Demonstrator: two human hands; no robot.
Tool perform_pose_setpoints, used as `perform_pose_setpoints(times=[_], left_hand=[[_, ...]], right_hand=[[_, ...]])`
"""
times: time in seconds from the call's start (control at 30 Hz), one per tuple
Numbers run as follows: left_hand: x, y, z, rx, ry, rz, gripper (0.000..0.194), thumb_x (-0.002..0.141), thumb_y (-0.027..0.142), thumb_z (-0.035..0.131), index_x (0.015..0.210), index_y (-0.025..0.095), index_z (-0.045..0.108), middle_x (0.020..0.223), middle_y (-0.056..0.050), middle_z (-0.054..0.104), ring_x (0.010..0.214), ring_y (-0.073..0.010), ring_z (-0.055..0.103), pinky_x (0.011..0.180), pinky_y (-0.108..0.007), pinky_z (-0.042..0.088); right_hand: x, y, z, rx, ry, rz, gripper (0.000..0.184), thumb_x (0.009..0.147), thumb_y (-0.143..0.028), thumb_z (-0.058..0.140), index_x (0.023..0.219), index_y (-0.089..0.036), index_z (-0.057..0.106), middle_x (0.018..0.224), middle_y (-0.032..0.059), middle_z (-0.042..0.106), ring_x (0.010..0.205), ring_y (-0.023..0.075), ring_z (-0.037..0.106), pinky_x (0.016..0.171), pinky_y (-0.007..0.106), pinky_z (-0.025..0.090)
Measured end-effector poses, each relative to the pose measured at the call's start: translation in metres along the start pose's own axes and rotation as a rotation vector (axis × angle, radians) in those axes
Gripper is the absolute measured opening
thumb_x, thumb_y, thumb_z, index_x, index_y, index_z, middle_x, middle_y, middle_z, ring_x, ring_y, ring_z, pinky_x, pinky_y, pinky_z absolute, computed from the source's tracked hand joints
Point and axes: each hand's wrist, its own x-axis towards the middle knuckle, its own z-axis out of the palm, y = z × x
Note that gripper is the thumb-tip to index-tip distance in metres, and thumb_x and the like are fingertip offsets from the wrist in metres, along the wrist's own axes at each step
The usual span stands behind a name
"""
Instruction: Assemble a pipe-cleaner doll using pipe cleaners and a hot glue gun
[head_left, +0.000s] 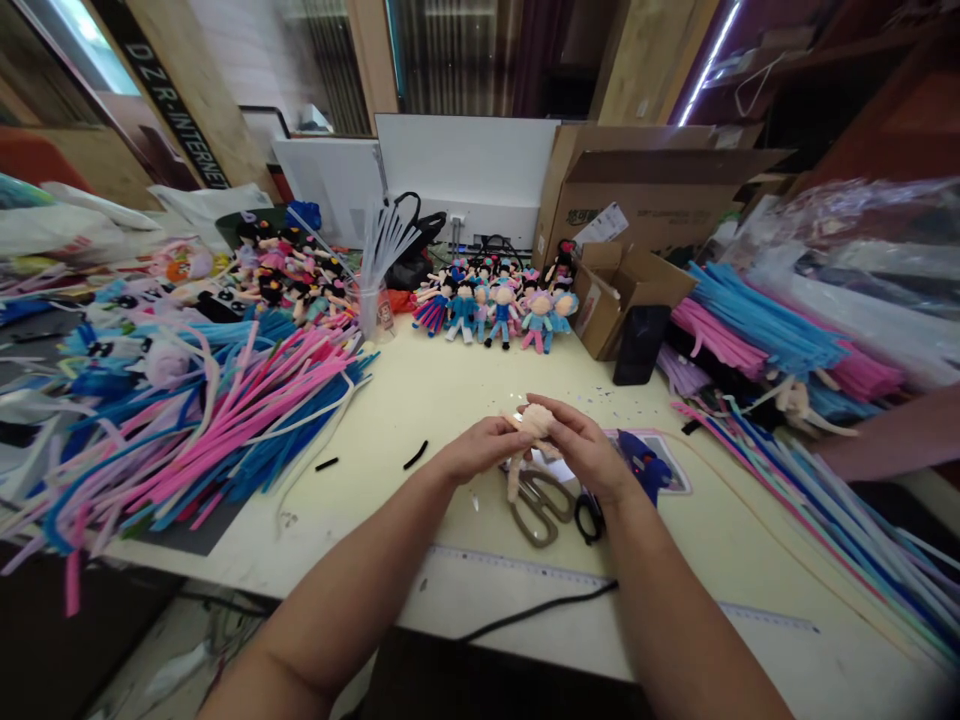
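Note:
Between my two hands, above the middle of the table, is a cream-coloured fuzzy doll piece (537,424) with a rounded top and a limb hanging down. My left hand (486,446) pinches it from the left side. Curled around its right side are the fingers of my right hand (576,440). Just below lie tan-handled scissors (541,512) and a black-handled tool (589,518), its far part hidden by my right arm. A dark blue fuzzy piece (645,465) rests on a flat pink-edged card (679,470) right of my right wrist.
Pipe cleaners in pink and blue (247,420) heap at the left; more bundles (772,320) lie at the right. Finished dolls (499,305) stand at the back beside cardboard boxes (600,300) and a black phone (642,345). A ruler (517,565) lies along the front edge.

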Motion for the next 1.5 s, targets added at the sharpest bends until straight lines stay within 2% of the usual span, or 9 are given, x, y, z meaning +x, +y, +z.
perform_pose_setpoints(times=[0.23, 0.43, 0.67, 0.77, 0.93, 1.1, 1.23, 1.37, 1.5], left_hand=[[0.005, -0.011, 0.002, -0.053, 0.122, -0.019, 0.04, 0.069, 0.051, 0.068, 0.075, 0.012, 0.07, 0.069, -0.005, 0.064, 0.065, -0.0148, 0.054, 0.065, -0.026, 0.04], [0.008, -0.018, 0.003, -0.093, 0.216, -0.033, 0.037, 0.068, 0.05, 0.068, 0.07, 0.012, 0.068, 0.069, -0.005, 0.064, 0.065, -0.0146, 0.053, 0.066, -0.026, 0.039], [0.003, -0.003, 0.007, -0.064, 0.092, -0.042, 0.04, 0.069, 0.052, 0.068, 0.072, 0.012, 0.069, 0.066, -0.004, 0.062, 0.06, -0.0124, 0.048, 0.059, -0.025, 0.035], [0.001, -0.001, 0.007, -0.051, 0.074, -0.035, 0.042, 0.068, 0.053, 0.069, 0.068, 0.011, 0.068, 0.062, -0.004, 0.06, 0.057, -0.0112, 0.045, 0.056, -0.024, 0.032], [0.002, -0.005, 0.004, -0.07, 0.069, -0.047, 0.044, 0.063, 0.054, 0.072, 0.072, 0.01, 0.068, 0.064, -0.004, 0.061, 0.06, -0.0115, 0.048, 0.058, -0.024, 0.035], [0.005, -0.009, 0.005, -0.165, 0.095, -0.074, 0.043, 0.062, 0.05, 0.075, 0.076, 0.01, 0.07, 0.07, -0.004, 0.064, 0.065, -0.0124, 0.052, 0.063, -0.024, 0.037], [0.009, -0.012, 0.001, -0.308, 0.209, -0.056, 0.042, 0.061, 0.046, 0.077, 0.083, 0.01, 0.07, 0.071, -0.004, 0.064, 0.064, -0.0116, 0.051, 0.062, -0.024, 0.036], [0.013, -0.015, -0.009, -0.381, 0.374, -0.058, 0.041, 0.055, 0.045, 0.08, 0.072, 0.011, 0.067, 0.062, -0.001, 0.059, 0.058, -0.0104, 0.05, 0.058, -0.025, 0.035], [0.014, -0.017, -0.015, -0.326, 0.444, -0.015, 0.037, 0.056, 0.043, 0.08, 0.072, 0.011, 0.067, 0.065, -0.001, 0.06, 0.06, -0.0108, 0.051, 0.059, -0.025, 0.036]], right_hand=[[0.005, 0.003, 0.004, 0.135, 0.086, 0.018, 0.047, 0.062, -0.045, 0.078, 0.103, -0.024, 0.069, 0.103, 0.0063, 0.071, 0.091, 0.0221, 0.064, 0.084, 0.038, 0.049], [0.008, 0.005, 0.009, 0.212, 0.143, 0.0, 0.041, 0.06, -0.039, 0.08, 0.098, -0.025, 0.07, 0.101, 0.005, 0.071, 0.087, 0.0205, 0.064, 0.081, 0.035, 0.05], [0.004, 0.001, 0.01, 0.261, 0.072, 0.061, 0.048, 0.064, -0.047, 0.076, 0.107, -0.026, 0.067, 0.105, 0.0057, 0.07, 0.089, 0.0215, 0.064, 0.078, 0.036, 0.051], [0.003, -0.001, 0.011, 0.287, 0.067, 0.072, 0.047, 0.063, -0.045, 0.077, 0.104, -0.025, 0.068, 0.105, 0.0064, 0.07, 0.089, 0.0218, 0.064, 0.076, 0.035, 0.051], [0.004, 0.0, 0.012, 0.336, 0.105, 0.073, 0.042, 0.055, -0.04, 0.084, 0.092, -0.024, 0.07, 0.087, 0.0028, 0.07, 0.075, 0.0175, 0.062, 0.069, 0.03, 0.049], [0.005, 0.004, 0.013, 0.4, 0.071, 0.063, 0.045, 0.061, -0.043, 0.081, 0.101, -0.027, 0.069, 0.093, 0.0023, 0.069, 0.078, 0.0169, 0.061, 0.069, 0.029, 0.048], [0.008, 0.008, 0.012, 0.406, 0.131, 0.047, 0.046, 0.075, -0.058, 0.065, 0.11, -0.029, 0.065, 0.106, 0.0041, 0.066, 0.088, 0.0176, 0.06, 0.076, 0.031, 0.049], [0.011, 0.014, 0.013, 0.265, 0.266, 0.179, 0.035, 0.071, -0.053, 0.07, 0.086, -0.022, 0.067, 0.089, 0.0031, 0.066, 0.079, 0.0152, 0.06, 0.07, 0.027, 0.047], [0.008, 0.016, 0.023, 0.06, 0.154, 0.284, 0.036, 0.069, -0.053, 0.071, 0.078, -0.019, 0.065, 0.073, 0.0007, 0.065, 0.061, 0.0117, 0.055, 0.057, 0.025, 0.041]])
